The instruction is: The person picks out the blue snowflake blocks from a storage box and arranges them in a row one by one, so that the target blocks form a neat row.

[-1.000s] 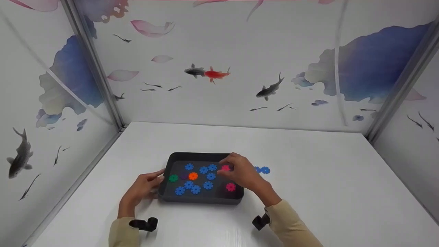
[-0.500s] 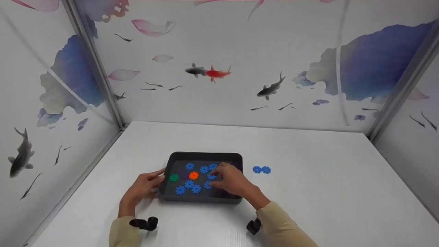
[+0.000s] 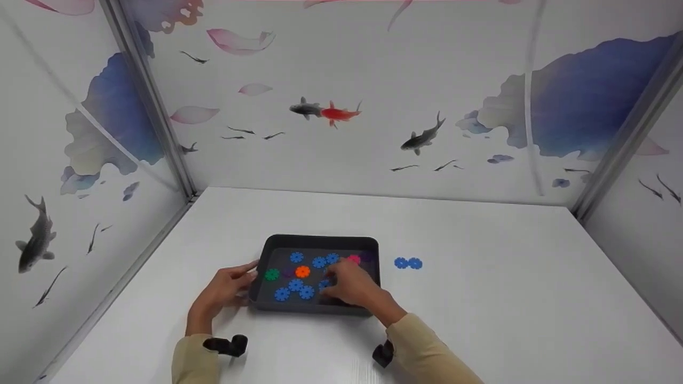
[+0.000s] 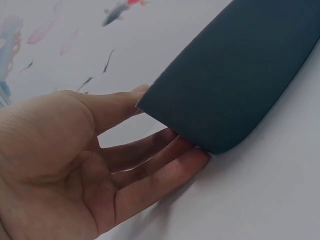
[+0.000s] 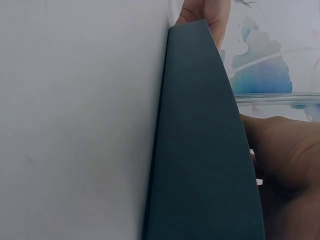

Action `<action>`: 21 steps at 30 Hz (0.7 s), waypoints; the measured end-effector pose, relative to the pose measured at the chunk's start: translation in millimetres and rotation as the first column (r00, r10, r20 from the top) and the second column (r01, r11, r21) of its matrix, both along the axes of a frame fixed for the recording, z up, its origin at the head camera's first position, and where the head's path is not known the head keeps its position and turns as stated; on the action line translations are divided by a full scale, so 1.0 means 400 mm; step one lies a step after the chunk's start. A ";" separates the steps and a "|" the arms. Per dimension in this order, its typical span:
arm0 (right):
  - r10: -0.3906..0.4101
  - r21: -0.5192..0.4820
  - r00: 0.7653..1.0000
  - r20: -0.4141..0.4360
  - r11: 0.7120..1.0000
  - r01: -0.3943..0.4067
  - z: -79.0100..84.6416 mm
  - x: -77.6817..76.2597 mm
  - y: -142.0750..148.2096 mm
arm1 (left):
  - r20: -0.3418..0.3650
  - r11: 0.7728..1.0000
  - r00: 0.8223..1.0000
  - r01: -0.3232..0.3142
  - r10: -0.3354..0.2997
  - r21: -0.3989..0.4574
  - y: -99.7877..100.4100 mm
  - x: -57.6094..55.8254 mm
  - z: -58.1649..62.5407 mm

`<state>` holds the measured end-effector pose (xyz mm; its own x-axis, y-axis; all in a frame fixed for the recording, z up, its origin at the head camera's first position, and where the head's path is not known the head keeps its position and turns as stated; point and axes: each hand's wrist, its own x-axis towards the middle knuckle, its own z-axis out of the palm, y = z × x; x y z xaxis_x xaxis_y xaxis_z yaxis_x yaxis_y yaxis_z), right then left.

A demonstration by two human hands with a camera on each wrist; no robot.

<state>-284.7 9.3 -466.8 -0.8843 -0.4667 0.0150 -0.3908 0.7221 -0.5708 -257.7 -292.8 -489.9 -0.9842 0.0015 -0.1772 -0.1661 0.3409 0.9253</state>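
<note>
My left hand [image 3: 228,288] holds the left end of a dark grey tray [image 3: 315,308]; in the left wrist view the thumb is at the rim and the fingertips at its lower edge. Over the tray's right half, my right hand [image 3: 349,285] reaches in with thumb and index finger apart, above a blue notched plastic disc [image 3: 323,286]. Its fingertips are hidden behind the tray wall [image 5: 200,140] in the right wrist view. Around it lie more blue discs [image 3: 295,285], an orange disc [image 3: 302,272], a green disc [image 3: 272,274] and a pink disc [image 3: 354,260].
Two joined blue discs [image 3: 408,263] lie on the white table [image 3: 480,298] to the right of the tray. Purple discs [image 3: 288,272] show faintly against the tray floor. Printed panels [image 3: 341,160] wall in the table at the back and both sides.
My right hand has moved left and toward me, from beside the upper pink disc to the blue discs. It now covers the lower pink disc. My left hand stays at the tray.
</note>
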 end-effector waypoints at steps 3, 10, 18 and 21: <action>-0.012 0.007 1.000 0.004 1.000 0.012 -0.008 -0.002 -0.011 | 0.000 1.000 1.000 0.002 -0.002 0.003 -0.001 0.000 0.000; -0.030 0.028 0.998 0.047 0.999 0.029 -0.021 -0.009 -0.026 | 0.003 1.000 1.000 -0.005 0.005 -0.005 0.000 0.001 0.004; -0.028 0.043 0.999 0.023 0.999 0.027 -0.019 -0.016 -0.032 | -0.008 1.000 1.000 0.017 -0.017 0.007 -0.001 0.000 -0.002; -0.020 0.037 1.000 0.018 0.999 0.019 -0.018 -0.022 -0.031 | -0.007 1.000 1.000 0.021 -0.021 0.017 0.000 -0.002 0.000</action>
<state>-293.6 -3.0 -473.8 -0.8931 -0.4496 -0.0178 -0.3665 0.7499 -0.5507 -258.4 -293.0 -490.1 -0.9851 0.0252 -0.1703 -0.1527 0.3287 0.9320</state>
